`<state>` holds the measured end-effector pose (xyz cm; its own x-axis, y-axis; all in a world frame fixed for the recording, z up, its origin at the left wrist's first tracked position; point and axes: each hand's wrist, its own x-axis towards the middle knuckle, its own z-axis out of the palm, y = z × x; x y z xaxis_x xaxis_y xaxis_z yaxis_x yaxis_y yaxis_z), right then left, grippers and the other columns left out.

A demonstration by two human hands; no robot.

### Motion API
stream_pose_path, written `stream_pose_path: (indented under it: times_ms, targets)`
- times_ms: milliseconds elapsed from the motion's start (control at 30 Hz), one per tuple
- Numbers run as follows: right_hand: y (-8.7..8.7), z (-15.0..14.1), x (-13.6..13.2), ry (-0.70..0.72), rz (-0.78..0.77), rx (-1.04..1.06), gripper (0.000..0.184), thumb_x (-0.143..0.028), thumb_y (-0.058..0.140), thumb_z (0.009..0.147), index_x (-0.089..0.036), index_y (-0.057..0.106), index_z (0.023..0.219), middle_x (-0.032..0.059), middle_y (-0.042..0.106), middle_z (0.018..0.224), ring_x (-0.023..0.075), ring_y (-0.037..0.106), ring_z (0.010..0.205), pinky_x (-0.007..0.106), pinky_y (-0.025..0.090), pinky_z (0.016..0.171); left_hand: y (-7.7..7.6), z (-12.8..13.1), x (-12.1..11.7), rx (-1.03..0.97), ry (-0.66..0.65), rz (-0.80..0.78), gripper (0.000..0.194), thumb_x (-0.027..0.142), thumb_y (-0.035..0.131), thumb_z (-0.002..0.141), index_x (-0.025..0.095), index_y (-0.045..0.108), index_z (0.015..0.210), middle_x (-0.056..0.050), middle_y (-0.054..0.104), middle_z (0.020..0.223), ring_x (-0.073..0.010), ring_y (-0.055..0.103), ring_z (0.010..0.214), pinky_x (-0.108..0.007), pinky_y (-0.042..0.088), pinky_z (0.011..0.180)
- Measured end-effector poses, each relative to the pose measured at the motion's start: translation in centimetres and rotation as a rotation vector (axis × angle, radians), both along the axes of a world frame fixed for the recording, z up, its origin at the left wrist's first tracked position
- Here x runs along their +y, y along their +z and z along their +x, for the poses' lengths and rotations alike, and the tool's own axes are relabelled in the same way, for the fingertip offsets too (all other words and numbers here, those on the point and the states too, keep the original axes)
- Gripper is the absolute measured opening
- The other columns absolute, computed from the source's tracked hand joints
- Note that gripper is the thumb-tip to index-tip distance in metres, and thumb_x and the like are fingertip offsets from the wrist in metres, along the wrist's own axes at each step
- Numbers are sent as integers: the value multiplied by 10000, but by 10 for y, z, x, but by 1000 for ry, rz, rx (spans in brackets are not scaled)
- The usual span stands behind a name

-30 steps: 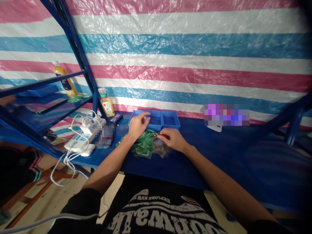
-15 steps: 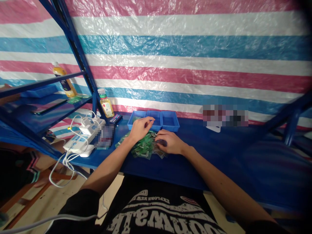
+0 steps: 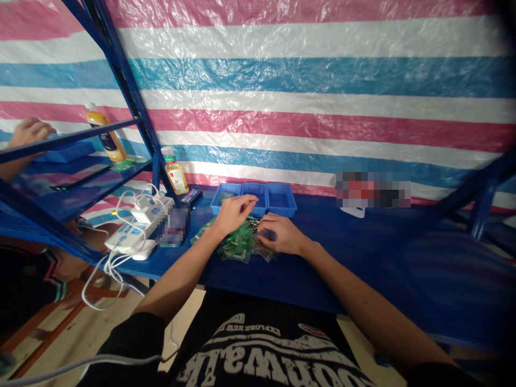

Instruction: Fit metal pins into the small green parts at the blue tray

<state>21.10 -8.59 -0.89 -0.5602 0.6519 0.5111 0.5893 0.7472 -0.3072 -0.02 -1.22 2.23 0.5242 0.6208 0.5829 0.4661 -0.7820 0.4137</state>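
Right hand (image 3: pixel 280 235) has come down from its raised pinch onto the green packets (image 3: pixel 237 244) on the table (image 3: pixel 322 263), fingers curled. Left hand (image 3: pixel 233 214) hovers at the near rim of the blue tray (image 3: pixel 281 185), fingers curved. Can't tell whether either is gripping anything.

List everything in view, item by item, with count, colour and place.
striped tarpaulin: one, pink, white and blue, hanging behind the bench
bench: one, blue, across the view
shelf rack: one, blue, at left
bins: three side by side, blue, at the bench's back edge
packets: many, green, heaped on the bench before the bins
bottle: one, yellow, on the bench by the rack
power strip: one, white, with white cables, on the bench at left
another person's hand: one, far left
left hand: one, at the bins' front edge
right hand: one, on the packets' right side
T-shirt: one, black with grey print, below
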Motion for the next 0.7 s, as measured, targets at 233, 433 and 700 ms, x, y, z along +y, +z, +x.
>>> stream_pose_path:
  times_ms: [233,433,700]
  targets:
    - [-3,-3,1,8,-14,-45,165,-244,564,982,-245,632,833,41,669,859,221,605,879,352,480,814,0,0,-1,10,-10,8,298,371,497,1053,228,735,1162,-12,731,860,-149,633,732,-258,482,757]
    - [3,3,0,-80,7,45,197,-308,440,1067,-238,582,951,59,643,900,230,602,871,352,460,795,1,0,-2,2,-17,4,318,391,485,1060,228,736,1168,-22,757,926,-148,641,733,-263,493,753]
    - [-1,9,3,-310,37,252,150,-313,408,1076,-240,536,1051,50,667,893,230,647,794,337,449,726,7,1,-12,69,-212,5,330,454,557,1030,208,758,1119,-53,741,940,-168,672,829,-267,500,761]
